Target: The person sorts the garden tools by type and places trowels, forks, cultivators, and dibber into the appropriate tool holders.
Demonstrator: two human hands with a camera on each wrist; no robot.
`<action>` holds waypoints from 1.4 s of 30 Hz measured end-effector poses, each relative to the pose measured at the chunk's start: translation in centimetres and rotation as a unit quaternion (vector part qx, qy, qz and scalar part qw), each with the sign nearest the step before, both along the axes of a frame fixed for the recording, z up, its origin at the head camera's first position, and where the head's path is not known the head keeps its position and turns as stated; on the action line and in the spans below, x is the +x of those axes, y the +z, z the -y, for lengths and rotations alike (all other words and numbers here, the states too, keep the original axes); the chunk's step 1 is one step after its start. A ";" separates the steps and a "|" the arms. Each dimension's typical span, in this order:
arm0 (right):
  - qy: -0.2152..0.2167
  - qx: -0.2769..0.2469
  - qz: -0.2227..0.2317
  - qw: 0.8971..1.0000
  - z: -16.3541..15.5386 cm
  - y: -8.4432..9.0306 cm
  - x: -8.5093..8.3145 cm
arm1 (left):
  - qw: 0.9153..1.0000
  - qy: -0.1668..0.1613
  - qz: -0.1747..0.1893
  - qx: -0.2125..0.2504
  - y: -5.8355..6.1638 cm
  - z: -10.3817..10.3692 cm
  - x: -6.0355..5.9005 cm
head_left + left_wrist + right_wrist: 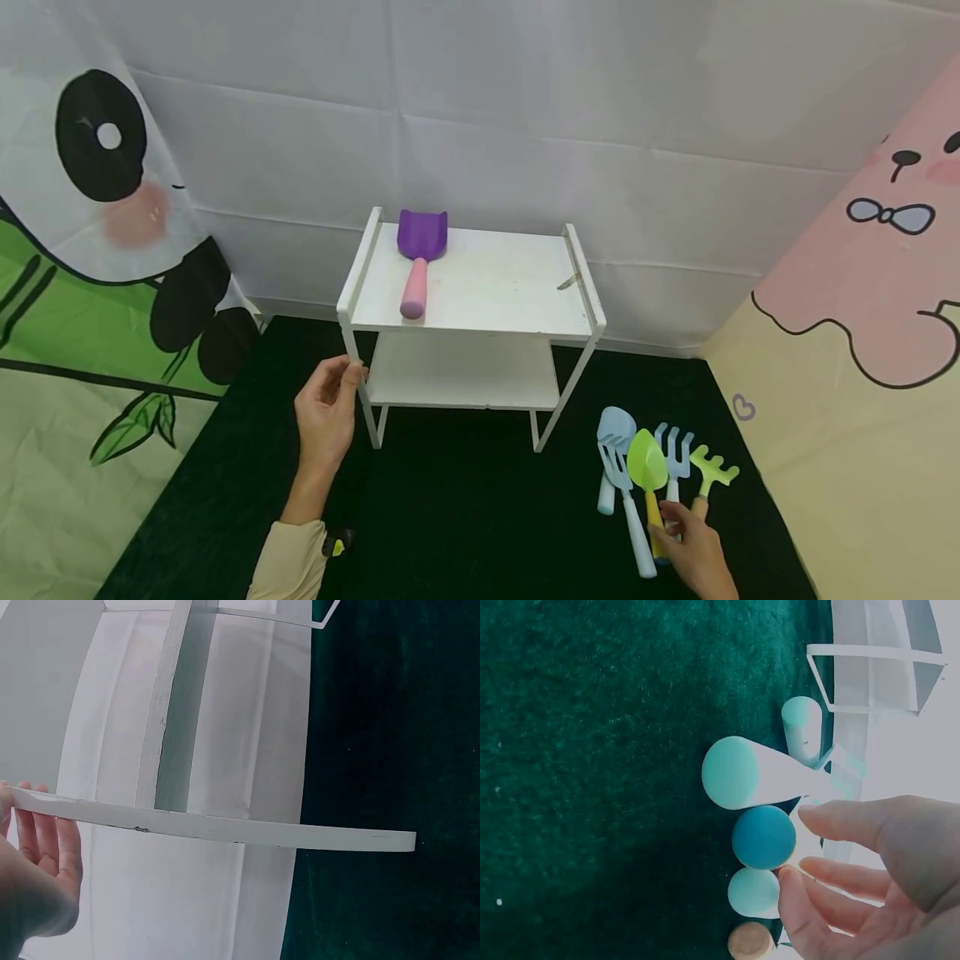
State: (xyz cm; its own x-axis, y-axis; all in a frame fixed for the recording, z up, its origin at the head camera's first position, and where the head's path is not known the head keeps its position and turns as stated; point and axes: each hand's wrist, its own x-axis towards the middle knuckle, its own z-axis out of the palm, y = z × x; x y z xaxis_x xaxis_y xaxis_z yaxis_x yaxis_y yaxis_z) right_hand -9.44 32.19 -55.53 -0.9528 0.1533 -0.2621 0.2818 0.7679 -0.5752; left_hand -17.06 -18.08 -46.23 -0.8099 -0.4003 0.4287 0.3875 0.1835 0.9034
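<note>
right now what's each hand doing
Left hand: grips the white shelf by its front left leg.
Right hand: open, fingers on the toy garden tools.

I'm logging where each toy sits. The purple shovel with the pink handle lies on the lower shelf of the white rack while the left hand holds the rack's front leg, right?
Not quite. The purple shovel lies on the top shelf of the white rack, not the lower one, as the head view shows. The left hand does hold the rack's front leg.

Staged playroom: cartoon animal backdrops [90, 208], toy tools [645, 475]
</note>
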 end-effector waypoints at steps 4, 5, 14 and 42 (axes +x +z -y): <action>0.006 0.010 0.011 1.000 0.3 0.0 -0.2 | 1.000 -0.005 -0.002 0.001 0.3 -0.1 0.2; 0.007 0.015 0.015 1.000 0.3 0.1 -0.2 | 1.000 -0.004 -0.002 -0.001 0.3 -0.1 0.2; 0.034 0.114 0.006 0.993 1.1 0.6 -0.2 | 1.000 -0.003 -0.002 0.002 0.2 -0.1 0.3; -0.038 -0.209 0.139 0.967 -2.2 0.4 0.4 | 1.000 -0.002 0.007 -0.007 3.3 -1.2 1.9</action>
